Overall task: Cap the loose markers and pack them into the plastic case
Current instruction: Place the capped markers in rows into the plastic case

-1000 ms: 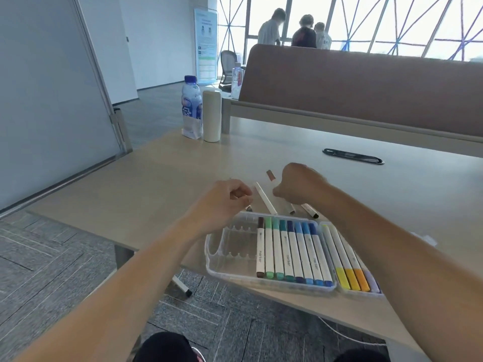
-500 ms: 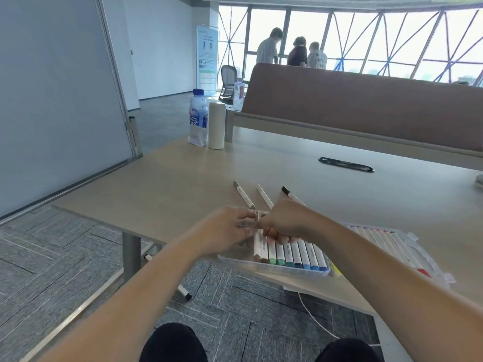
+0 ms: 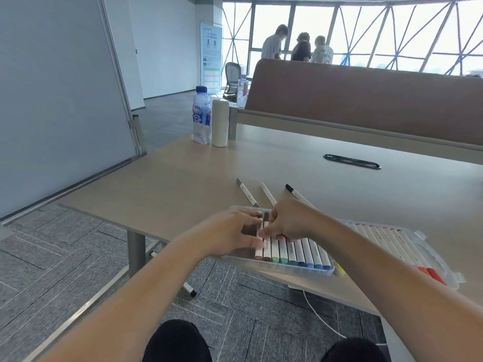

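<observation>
packing step: left hand (image 3: 232,232) and right hand (image 3: 290,220) fingers narrow, pinching a brown marker (image 3: 259,250) into the plastic case (image 3: 287,270), at the row's 9 o'clock end. next, i judge: reach to 12 o'clock for three loose markers (image 3: 268,196) on the counter (image 3: 183,184).

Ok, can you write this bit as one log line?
left hand: pinches tan marker in case | right hand: touches it | loose markers: three on table
</observation>
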Available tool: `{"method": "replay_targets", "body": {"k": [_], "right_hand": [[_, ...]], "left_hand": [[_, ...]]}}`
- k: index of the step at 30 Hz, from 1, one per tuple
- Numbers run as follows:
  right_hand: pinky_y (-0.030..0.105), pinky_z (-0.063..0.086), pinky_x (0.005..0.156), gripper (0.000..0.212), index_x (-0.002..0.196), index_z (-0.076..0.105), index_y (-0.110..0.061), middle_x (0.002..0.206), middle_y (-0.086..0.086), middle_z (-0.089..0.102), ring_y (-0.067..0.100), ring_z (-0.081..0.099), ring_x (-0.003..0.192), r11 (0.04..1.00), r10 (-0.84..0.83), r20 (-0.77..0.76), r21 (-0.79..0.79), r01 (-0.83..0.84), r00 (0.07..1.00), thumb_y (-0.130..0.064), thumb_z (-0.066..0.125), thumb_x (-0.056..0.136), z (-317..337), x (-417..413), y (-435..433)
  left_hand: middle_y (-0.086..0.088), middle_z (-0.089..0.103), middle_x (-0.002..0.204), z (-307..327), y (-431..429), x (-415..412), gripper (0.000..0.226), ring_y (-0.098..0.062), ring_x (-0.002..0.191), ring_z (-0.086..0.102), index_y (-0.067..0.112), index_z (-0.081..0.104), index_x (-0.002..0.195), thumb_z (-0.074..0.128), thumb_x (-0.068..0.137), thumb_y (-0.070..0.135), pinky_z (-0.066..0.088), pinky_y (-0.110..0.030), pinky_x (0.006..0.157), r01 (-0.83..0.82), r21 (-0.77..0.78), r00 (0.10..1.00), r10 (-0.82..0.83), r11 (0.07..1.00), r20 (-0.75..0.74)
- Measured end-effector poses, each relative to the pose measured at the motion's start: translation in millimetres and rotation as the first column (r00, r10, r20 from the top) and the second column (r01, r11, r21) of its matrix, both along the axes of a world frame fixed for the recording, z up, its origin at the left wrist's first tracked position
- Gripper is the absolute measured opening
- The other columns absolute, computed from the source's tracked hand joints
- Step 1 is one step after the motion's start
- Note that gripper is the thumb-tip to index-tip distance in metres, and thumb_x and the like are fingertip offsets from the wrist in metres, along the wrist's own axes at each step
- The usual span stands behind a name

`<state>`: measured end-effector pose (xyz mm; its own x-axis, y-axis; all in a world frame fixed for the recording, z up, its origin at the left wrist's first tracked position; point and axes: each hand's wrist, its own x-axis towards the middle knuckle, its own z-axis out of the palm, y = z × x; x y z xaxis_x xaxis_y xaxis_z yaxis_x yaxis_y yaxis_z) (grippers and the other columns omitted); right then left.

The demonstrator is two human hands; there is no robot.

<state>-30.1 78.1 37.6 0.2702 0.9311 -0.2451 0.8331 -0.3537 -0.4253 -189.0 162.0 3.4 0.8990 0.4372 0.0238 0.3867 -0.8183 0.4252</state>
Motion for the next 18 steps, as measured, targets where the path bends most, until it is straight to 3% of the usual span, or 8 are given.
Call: {"method": "replay_targets", "body": {"k": [5,7,9,12,15,18], "right_hand": [[0.029,0.053,0.066,0.032,0.072,0.070,-0.005,0.065,0.006,0.068,0.018,0.061,0.059,1.000,0.009,-0.039,-0.006,-0.009,0.999,-0.034,0.076,0.084,1.8,2.3,-1.4],[0.029,0.054,0.064,0.036,0.081,0.072,-0.002,0.069,0.009,0.072,0.017,0.063,0.058,1.000,-0.013,-0.084,0.002,0.014,0.996,-0.037,0.076,0.084,4.2,6.6,-2.4],[0.025,0.049,0.057,0.035,0.083,0.073,-0.002,0.067,0.008,0.071,0.014,0.059,0.053,0.998,-0.047,-0.123,0.033,0.052,0.991,-0.038,0.075,0.084,9.2,11.2,0.6],[0.021,0.046,0.053,0.032,0.082,0.074,-0.002,0.070,0.010,0.072,0.015,0.058,0.053,0.987,-0.107,-0.087,0.112,0.116,0.990,-0.033,0.077,0.083,13.7,17.6,18.7],[0.026,0.042,0.055,0.029,0.079,0.073,0.002,0.078,0.018,0.073,0.018,0.055,0.056,0.974,-0.133,0.025,0.189,0.126,0.991,-0.025,0.076,0.084,12.1,21.7,49.9],[0.030,0.046,0.064,0.030,0.081,0.073,0.000,0.084,0.017,0.074,0.024,0.061,0.069,0.982,-0.124,0.171,0.160,0.097,0.977,-0.030,0.073,0.086,6.9,23.5,84.7]], "left_hand": [[0.018,0.042,0.151,6.9,3.0,1.1,0.053,-0.005,0.130,0.047,0.027,0.062,0.132,0.068,0.085,0.052,0.038,-0.028,0.106,0.013,-0.031,1.000,-0.013,0.999,-0.016],[0.018,0.052,0.142,9.6,8.4,-0.3,0.050,0.001,0.097,0.063,0.028,0.061,0.132,0.069,0.087,0.047,0.050,-0.022,0.085,-0.022,-0.152,0.999,0.028,0.988,0.038],[0.014,0.064,0.124,12.8,16.1,-1.4,0.036,0.004,0.071,0.062,0.028,0.065,0.125,0.067,0.090,0.036,0.050,-0.019,0.068,-0.090,-0.286,0.975,0.144,0.954,0.171],[0.012,0.071,0.098,15.4,32.4,-0.4,0.019,0.004,0.082,0.063,0.023,0.072,0.109,0.066,0.092,0.029,0.043,-0.018,0.074,-0.170,-0.342,0.891,0.292,0.924,0.347],[0.012,0.069,0.084,16.2,45.1,4.6,0.011,0.010,0.067,0.057,0.017,0.072,0.099,0.064,0.094,0.022,0.040,-0.010,0.065,-0.201,-0.384,0.850,0.356,0.901,0.389],[0.000,0.071,0.081,16.1,57.8,7.5,0.010,0.000,0.062,0.057,0.015,0.071,0.092,0.062,0.095,0.020,0.046,-0.024,0.067,-0.230,-0.444,0.799,0.429,0.866,0.422]]}}
